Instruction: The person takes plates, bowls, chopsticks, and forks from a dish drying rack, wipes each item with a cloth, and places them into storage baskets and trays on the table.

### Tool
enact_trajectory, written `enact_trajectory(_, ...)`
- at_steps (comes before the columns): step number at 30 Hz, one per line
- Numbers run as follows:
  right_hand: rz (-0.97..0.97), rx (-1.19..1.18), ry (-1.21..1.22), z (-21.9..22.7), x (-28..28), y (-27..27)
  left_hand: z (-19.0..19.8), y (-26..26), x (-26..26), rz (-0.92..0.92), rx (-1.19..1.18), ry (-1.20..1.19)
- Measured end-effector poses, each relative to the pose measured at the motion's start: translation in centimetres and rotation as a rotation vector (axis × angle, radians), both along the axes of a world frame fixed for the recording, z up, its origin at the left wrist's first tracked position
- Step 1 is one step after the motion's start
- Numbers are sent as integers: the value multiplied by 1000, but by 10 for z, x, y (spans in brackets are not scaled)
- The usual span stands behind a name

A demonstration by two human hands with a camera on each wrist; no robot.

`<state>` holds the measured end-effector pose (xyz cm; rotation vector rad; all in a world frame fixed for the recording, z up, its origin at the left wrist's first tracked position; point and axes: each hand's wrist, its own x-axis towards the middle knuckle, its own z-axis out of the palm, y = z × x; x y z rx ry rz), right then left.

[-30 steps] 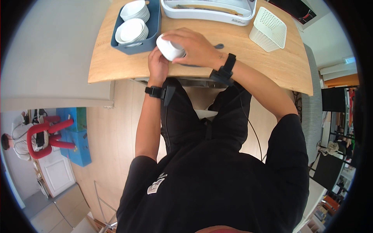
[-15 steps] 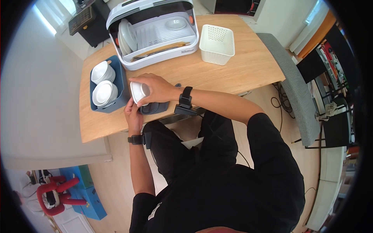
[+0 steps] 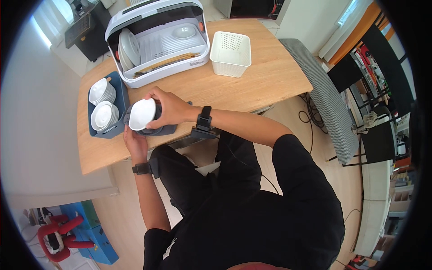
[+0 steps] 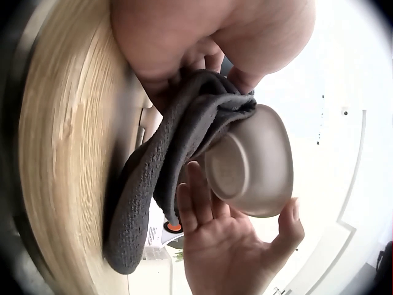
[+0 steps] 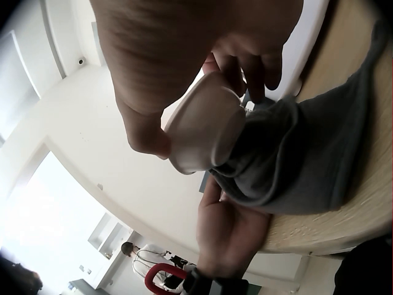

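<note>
In the head view, the right hand [image 3: 172,109] grips a small white bowl [image 3: 142,114] at its edge, thumb on one side and fingers on the other. Below it the left hand [image 3: 136,144] holds a dark grey cloth [image 3: 166,128] against the bowl. The left wrist view shows the cloth [image 4: 147,190] bunched between the left hand's [image 4: 209,37] thumb and fingers, touching the bowl [image 4: 267,160]. From the right wrist, the bowl [image 5: 206,126] is tilted, and part of the cloth [image 5: 301,160] trails over the table.
A blue-grey bin [image 3: 121,93] with two stacks of white bowls [image 3: 102,92] stands left of the hands. Behind is a white dish rack [image 3: 171,74] with plates and chopsticks, its lid raised. A white perforated basket [image 3: 230,54] stands to the right on the wooden table [image 3: 274,83].
The head view has shifted, showing more of the table and rack. The bowl has turned so its white face points towards the head camera; both hands keep hold of the same things.
</note>
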<state>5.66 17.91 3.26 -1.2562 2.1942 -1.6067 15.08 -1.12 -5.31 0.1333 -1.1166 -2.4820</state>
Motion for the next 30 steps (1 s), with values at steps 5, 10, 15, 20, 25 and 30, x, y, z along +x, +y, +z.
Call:
enact_trajectory(5,35,51,122,0,5,1,-12,-8,-2,26,-80,-16)
enact_trajectory(10,92,86,287,8,8,-2,-9,-6,-2,25,-77,-75)
enact_trajectory(15,133,81,336,7,12,-5,-14,-7,3,8,-59,-104)
enact_trajectory(20,124,39,463,0,18,-9,-13,-6,8,-61,49,-76)
enact_trajectory(25,21,-29,508,1,17,-21,0,2,7,-38,-19,-126)
enact_trajectory(30,-131,-133,450,-3,-1,-24,-9,-7,0,-155,31,-52)
